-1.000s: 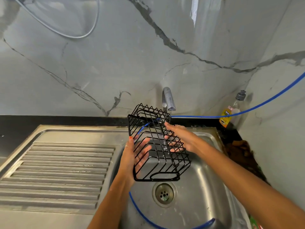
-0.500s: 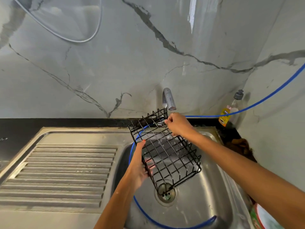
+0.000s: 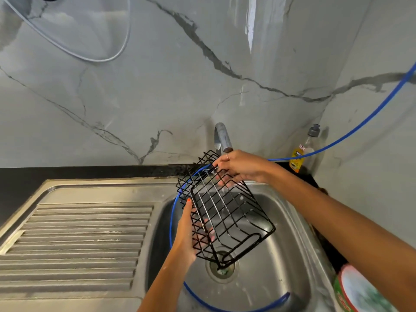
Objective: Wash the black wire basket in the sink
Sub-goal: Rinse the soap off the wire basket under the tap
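While water runs from the tap [image 3: 222, 138], the basket [image 3: 225, 212] hangs tilted over the sink [image 3: 281, 255]. The left hand [image 3: 188, 237] cups its side with curled fingers. The right hand [image 3: 240, 167] pinches its top edge.

You have the black wire basket [image 3: 225, 212] lifted over the bowl of the sink [image 3: 281, 255], tilted so that one end sits high near the tap and the other dips down over the drain. It is a long, rectangular rack of thin black rods (the coating looks glossy and wet), with straight bars running lengthwise, zigzag wire along its sides and a rounded loop at the low end. Its open grid lets the steel bowl show through. A thin stream of water falls through its upper half. The sink is stainless steel, with a ribbed draining board on its left.
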Demonstrator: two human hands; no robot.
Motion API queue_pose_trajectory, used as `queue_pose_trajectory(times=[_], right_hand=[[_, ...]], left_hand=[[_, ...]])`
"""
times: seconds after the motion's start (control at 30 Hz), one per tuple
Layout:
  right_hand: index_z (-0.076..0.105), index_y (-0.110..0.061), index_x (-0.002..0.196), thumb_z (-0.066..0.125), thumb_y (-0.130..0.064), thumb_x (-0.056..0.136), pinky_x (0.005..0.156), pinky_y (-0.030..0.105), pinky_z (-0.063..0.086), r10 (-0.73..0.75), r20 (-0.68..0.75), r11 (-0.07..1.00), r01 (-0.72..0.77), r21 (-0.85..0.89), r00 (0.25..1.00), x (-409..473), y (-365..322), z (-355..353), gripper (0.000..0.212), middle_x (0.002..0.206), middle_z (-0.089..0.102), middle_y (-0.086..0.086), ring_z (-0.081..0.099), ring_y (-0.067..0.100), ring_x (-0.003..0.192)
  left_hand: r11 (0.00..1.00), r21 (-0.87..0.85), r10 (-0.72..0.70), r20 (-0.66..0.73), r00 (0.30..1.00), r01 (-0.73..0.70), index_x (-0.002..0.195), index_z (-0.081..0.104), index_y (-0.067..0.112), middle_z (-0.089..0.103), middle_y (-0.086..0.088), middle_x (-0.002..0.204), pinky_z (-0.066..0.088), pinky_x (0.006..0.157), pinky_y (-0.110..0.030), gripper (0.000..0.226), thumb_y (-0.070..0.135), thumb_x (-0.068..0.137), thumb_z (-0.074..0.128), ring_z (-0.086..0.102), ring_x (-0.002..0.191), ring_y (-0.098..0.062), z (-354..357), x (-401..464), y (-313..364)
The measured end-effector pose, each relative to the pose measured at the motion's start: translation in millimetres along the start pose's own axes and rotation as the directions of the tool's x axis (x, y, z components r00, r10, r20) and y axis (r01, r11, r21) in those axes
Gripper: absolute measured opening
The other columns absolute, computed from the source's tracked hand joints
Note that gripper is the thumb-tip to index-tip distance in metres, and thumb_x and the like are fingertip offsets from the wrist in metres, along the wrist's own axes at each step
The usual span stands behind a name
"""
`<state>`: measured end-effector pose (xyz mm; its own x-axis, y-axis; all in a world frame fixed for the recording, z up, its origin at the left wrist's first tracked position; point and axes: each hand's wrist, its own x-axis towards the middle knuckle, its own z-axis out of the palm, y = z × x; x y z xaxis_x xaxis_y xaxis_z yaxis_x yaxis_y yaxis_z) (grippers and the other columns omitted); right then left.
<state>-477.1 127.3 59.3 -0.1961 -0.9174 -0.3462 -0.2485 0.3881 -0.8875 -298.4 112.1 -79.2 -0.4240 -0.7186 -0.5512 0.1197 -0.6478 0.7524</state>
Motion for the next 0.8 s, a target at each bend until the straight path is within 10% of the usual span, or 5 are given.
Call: queue_pose_trajectory(times=[0.1,0.23,0.4,0.57,0.8], right_hand=[[0.058,-0.018,0.124,0.042,-0.017,0.100,0.078,0.030,0.052,-0.085,-0.025,0.978,0.079,-0.192,0.996,2.1,3.2,4.0,0.029,0.104,0.062,0.008,0.059,0.014,0.089],[0.051,-0.016,0.136,0.042,-0.028,0.100,0.093,0.020,0.036,-0.299,-0.078,0.817,0.213,-0.536,0.951,-13.3,19.4,15.2,0.039,0.122,0.058,-0.001,0.052,0.011,0.115],[0.022,-0.023,0.150,0.029,-0.040,0.102,0.107,0.016,0.007,-0.209,-0.001,0.902,0.192,-0.386,0.978,-23.3,32.8,29.2,0.052,0.158,0.007,-0.012,0.009,0.005,0.144],[0.002,-0.022,0.152,0.023,-0.045,0.102,0.116,0.031,0.002,-0.070,-0.013,0.943,0.062,-0.327,0.997,3.8,31.4,24.1,0.059,0.157,-0.015,-0.010,-0.005,0.011,0.146],[0.020,-0.017,0.150,0.026,-0.046,0.101,0.114,0.035,0.019,-0.065,-0.224,0.986,0.027,-0.167,0.973,51.2,32.0,22.2,0.057,0.157,0.022,0.006,0.023,0.021,0.143]], left_hand=[[0.992,-0.091,-0.083,0.057,0.995,0.088,0.123,0.062,0.016,0.072,-0.020,0.100,0.056,0.073,-0.047,0.070,0.070,0.079,0.060,0.069,0.083,-0.037,-4.2,4.9,-7.4],[0.967,-0.226,-0.098,0.105,0.990,0.120,0.085,0.066,0.011,0.066,-0.018,0.089,0.055,0.077,-0.047,0.062,0.069,0.088,0.045,0.067,0.073,-0.035,-6.1,13.1,-15.0],[0.960,-0.253,-0.091,0.125,0.988,0.120,0.072,0.072,0.014,0.068,-0.019,0.089,0.052,0.082,-0.047,0.066,0.070,0.089,0.041,0.067,0.078,-0.036,-13.0,23.1,-13.7],[0.979,-0.171,-0.079,0.164,0.983,0.107,0.079,0.076,0.014,0.067,-0.019,0.094,0.050,0.080,-0.048,0.062,0.068,0.088,0.046,0.067,0.078,-0.035,-21.5,29.4,-11.5],[0.990,-0.074,-0.109,0.136,0.985,0.120,0.142,0.047,0.015,0.067,-0.020,0.119,0.049,0.083,-0.051,0.095,0.070,0.068,0.071,0.067,0.092,-0.039,-33.2,32.3,-5.7]])
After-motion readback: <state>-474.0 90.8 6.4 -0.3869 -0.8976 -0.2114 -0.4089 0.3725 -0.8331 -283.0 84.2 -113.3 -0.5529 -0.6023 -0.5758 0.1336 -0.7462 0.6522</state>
